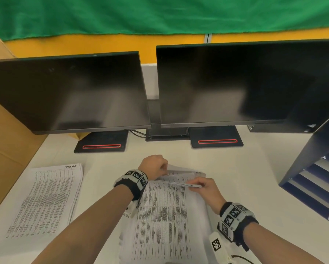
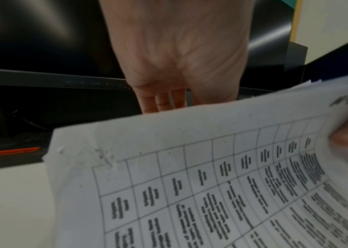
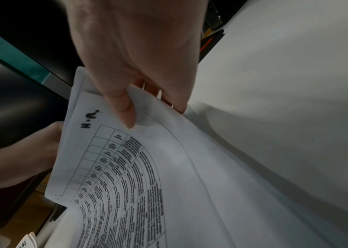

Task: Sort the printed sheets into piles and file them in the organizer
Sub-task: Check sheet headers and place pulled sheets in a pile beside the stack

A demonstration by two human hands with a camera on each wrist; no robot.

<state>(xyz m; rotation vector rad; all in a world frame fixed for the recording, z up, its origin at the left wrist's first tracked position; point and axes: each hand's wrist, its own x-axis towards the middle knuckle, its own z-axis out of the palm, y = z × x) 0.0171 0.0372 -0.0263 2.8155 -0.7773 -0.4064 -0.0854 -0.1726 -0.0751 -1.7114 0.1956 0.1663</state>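
Two dark flat monitors stand at the back of your white table. At your right sits a dark blue slotted paper organizer, with no sorted stack visibly filed yet. One pile of printed table sheets lies on the left. In front of you lies the unsorted stack of printed sheets. Your left hand curls around its lifted far edge; your right hand pinches the top sheets' corner. Most sorting seems left.
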